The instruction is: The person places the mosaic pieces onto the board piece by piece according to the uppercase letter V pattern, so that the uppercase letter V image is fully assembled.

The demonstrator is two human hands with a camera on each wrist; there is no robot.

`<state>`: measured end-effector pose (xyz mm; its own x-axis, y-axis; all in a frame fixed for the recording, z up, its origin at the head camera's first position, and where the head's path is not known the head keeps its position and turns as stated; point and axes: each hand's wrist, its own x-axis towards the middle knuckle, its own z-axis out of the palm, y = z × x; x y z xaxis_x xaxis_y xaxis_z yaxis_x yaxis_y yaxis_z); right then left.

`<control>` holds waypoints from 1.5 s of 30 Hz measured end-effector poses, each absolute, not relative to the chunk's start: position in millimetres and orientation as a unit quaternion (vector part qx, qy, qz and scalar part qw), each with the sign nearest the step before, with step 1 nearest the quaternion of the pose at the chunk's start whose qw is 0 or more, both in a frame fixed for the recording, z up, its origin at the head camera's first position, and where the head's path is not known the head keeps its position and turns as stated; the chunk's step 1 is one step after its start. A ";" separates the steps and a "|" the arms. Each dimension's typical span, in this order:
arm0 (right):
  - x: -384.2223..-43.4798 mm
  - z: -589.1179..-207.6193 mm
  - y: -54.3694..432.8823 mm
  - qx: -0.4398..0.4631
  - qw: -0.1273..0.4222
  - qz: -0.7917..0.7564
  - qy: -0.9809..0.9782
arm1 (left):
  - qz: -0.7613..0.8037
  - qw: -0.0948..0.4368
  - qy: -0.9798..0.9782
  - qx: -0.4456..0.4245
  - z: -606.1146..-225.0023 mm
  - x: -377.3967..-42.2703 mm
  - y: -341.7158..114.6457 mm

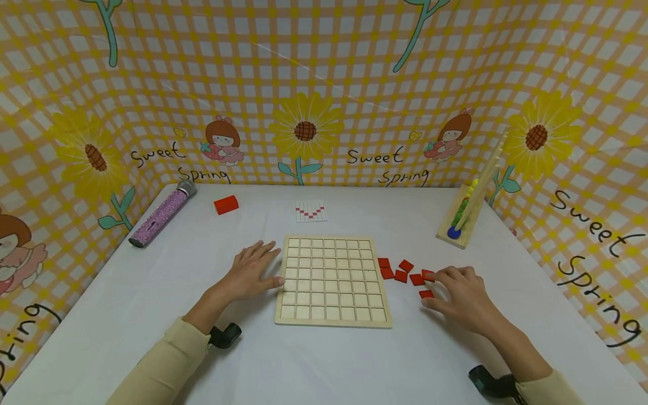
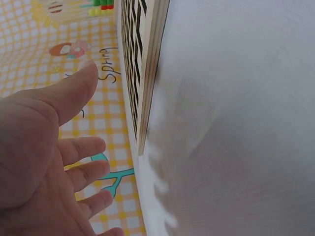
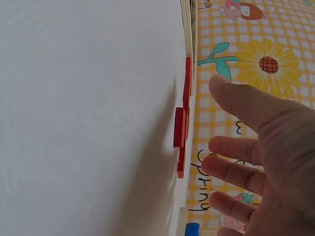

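Observation:
A square wooden grid board (image 1: 332,281) lies flat in the middle of the white table. My left hand (image 1: 251,269) is beside its left edge, fingers spread and holding nothing; the thumb tip comes close to the rim, and I cannot tell whether it touches. Several small red square tiles (image 1: 401,276) are scattered off the board's right side. Over the rightmost ones hovers my right hand (image 1: 463,298), fingers extended and apart. In the right wrist view the hand (image 3: 261,147) holds nothing, and the red tiles (image 3: 180,128) lie on the table beyond the fingertips.
Behind the board lies a small card (image 1: 311,211) with a red V-shaped pattern on a grid. A red block (image 1: 226,205) and a glittery purple microphone (image 1: 163,216) are at the back left. At the back right stands a wooden bead rack (image 1: 468,216) with colored beads.

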<state>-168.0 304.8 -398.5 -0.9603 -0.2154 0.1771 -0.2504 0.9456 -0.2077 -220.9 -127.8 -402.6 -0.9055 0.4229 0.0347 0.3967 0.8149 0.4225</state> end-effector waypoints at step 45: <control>-169.7 -410.9 317.3 0.145 0.040 0.149 -0.977 | 0.249 0.130 0.918 0.279 -417.6 -241.8 -133.5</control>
